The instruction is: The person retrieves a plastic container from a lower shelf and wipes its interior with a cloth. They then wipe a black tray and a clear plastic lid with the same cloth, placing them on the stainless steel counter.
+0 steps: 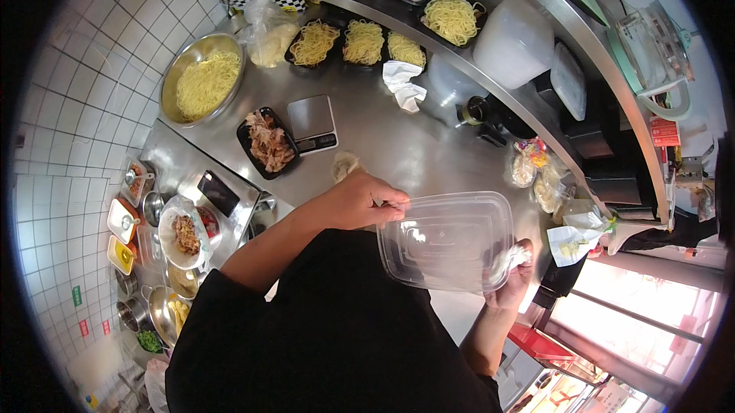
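A clear plastic lid [448,238] is held up in front of my body. My left hand [367,200] pinches its left corner between thumb and fingers. At its lower right corner, my right hand [514,278] grips the rim together with a crumpled white tissue [510,259]. Beyond my left hand a crumpled pale cloth [345,166] lies on the steel counter. Further left are a black tray of cooked meat pieces [269,143] and a digital kitchen scale [312,123] with a bare platform.
A steel bowl of noodles [238,83] stands back left. Black trays of noodles [363,42] line the back beneath a steel shelf [367,2]. Crumpled paper [403,84] and bagged food [548,183] lie on the counter. A smartphone [219,193] and several ingredient containers [123,220] are at left.
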The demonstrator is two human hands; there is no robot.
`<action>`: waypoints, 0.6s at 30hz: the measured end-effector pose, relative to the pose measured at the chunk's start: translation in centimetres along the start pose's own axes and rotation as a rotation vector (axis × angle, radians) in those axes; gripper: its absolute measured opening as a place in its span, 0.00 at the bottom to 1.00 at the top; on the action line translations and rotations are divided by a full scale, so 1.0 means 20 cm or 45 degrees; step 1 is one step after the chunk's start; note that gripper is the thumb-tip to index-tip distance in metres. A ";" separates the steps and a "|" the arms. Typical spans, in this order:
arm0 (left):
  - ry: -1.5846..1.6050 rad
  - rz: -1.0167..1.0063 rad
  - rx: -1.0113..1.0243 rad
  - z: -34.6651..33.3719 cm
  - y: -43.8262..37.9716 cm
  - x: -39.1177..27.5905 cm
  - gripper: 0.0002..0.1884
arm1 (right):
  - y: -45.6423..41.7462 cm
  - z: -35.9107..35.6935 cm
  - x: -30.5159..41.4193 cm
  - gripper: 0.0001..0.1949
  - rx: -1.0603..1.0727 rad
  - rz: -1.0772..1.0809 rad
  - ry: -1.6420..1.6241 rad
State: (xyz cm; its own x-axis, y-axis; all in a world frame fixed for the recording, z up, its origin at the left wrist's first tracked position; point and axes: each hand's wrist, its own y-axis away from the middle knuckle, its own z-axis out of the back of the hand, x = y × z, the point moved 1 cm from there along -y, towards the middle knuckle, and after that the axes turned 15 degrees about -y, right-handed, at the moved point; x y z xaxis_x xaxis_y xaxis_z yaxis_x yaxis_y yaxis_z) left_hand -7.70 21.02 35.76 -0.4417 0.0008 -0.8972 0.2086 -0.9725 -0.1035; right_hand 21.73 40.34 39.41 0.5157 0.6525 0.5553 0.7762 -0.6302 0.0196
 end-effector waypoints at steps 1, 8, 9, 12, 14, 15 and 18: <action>0.025 -0.009 -0.029 -0.01 0.00 0.01 0.15 | -0.02 0.00 0.01 0.18 -0.005 0.059 0.066; 0.170 0.112 -0.010 0.00 0.02 -0.01 0.12 | -0.04 0.02 0.04 0.11 -0.265 0.266 0.801; 0.168 0.108 -0.027 -0.01 0.02 -0.01 0.13 | -0.05 0.01 0.04 0.11 -0.305 0.162 0.776; 0.151 0.086 -0.060 -0.03 0.02 0.01 0.13 | 0.02 0.10 -0.08 0.14 -0.368 -0.113 0.587; 0.116 0.057 -0.048 -0.03 0.00 0.02 0.14 | 0.09 0.19 -0.19 0.17 -0.333 -0.210 0.708; 0.124 0.063 -0.071 -0.04 0.00 0.03 0.14 | 0.09 0.22 -0.25 0.18 -0.255 -0.205 0.901; 0.129 0.085 -0.128 -0.05 0.01 0.05 0.12 | 0.06 0.26 -0.29 0.15 -0.519 0.015 0.919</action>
State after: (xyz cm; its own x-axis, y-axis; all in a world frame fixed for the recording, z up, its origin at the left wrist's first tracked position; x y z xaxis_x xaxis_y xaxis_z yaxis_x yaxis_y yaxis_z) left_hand -7.30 21.07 34.45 -0.3343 -0.0350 -0.9418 0.3233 -0.9429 -0.0797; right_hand 21.47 38.00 31.84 0.0554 0.3017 0.9518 0.5084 -0.8290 0.2332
